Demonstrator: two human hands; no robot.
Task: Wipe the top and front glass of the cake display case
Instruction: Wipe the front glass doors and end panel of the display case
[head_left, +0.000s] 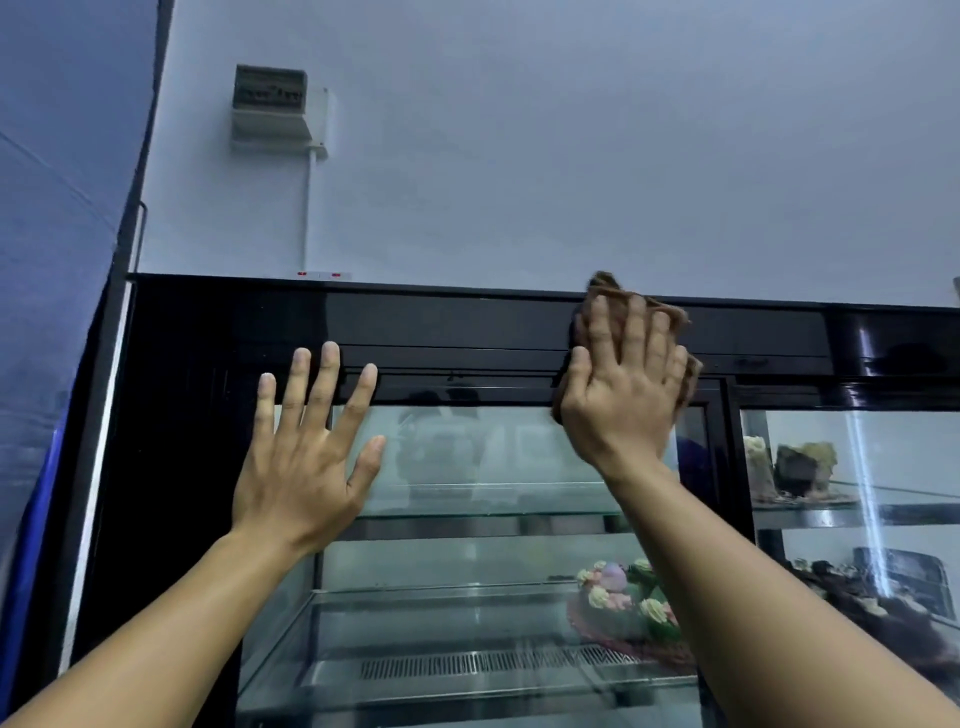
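Observation:
The cake display case (441, 322) fills the lower half of the view, with a black top band and front glass (467, 457) below it. My right hand (623, 395) lies flat with spread fingers on a brown cloth (605, 288), pressing it against the black band and the upper edge of the glass. My left hand (306, 457) rests open against the glass at the upper left, fingertips on the black frame, holding nothing.
Inside the case sit a flower-decorated cake (623, 608) on a lower shelf and more cakes (800, 467) behind the right door. A pale wall carries an electrical box (275, 104) above. A blue surface (52, 260) borders the left.

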